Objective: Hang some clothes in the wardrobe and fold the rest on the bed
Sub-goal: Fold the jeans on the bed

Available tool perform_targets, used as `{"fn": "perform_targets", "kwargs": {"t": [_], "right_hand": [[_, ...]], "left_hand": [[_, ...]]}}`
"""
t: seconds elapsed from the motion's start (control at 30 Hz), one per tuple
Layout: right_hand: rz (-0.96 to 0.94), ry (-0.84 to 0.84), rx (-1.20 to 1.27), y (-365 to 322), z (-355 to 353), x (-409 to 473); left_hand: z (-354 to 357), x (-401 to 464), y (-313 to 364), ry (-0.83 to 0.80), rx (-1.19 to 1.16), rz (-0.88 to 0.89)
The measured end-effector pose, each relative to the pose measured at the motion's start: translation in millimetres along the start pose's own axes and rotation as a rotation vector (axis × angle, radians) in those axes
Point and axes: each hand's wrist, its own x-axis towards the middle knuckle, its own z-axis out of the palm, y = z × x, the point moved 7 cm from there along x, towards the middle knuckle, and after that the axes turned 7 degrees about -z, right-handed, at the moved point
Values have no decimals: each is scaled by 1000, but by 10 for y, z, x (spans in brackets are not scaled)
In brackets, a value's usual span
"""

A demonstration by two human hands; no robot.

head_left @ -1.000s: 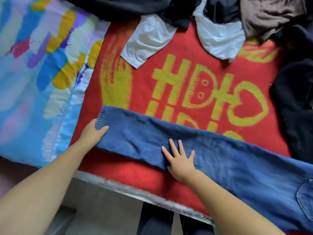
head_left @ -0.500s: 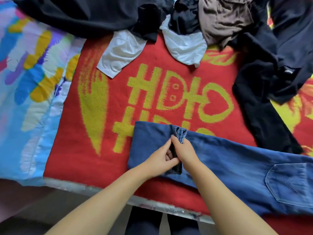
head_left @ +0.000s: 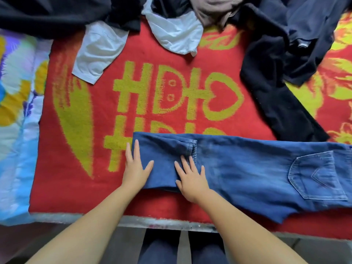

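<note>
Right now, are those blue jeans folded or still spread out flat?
Partly folded: the blue jeans have their leg end doubled back, hem on top, under both flat hands; the pocket end lies unfolded.

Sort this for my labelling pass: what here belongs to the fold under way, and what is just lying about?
In the job:
blue jeans, leg end folded over
left hand, flat on the fold
right hand, flat on the fold

Lying about:
white garment
black trousers
brown garment
red blanket
</note>
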Motion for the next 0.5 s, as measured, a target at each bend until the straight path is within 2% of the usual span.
{"fn": "perform_targets", "kwargs": {"t": [0.03, 0.1, 0.17, 0.27, 0.37, 0.5], "right_hand": [[42, -71, 6, 64, 74, 14], [60, -92, -2, 75, 61, 40], [68, -19, 22, 15, -44, 7], [45, 53, 170, 11, -129, -98], [13, -12, 611, 30, -124, -222], [48, 155, 1185, 161, -360, -383]], "left_hand": [[-19, 59, -70, 41, -191, -128], [31, 129, -261, 20, -443, -382], [88, 131, -349, -125, -444, -443], [-81, 138, -213, -183, -344, -271], [-257, -54, 261, -168, -360, -47], [-160, -605, 1055, -296, -393, 212]]}}
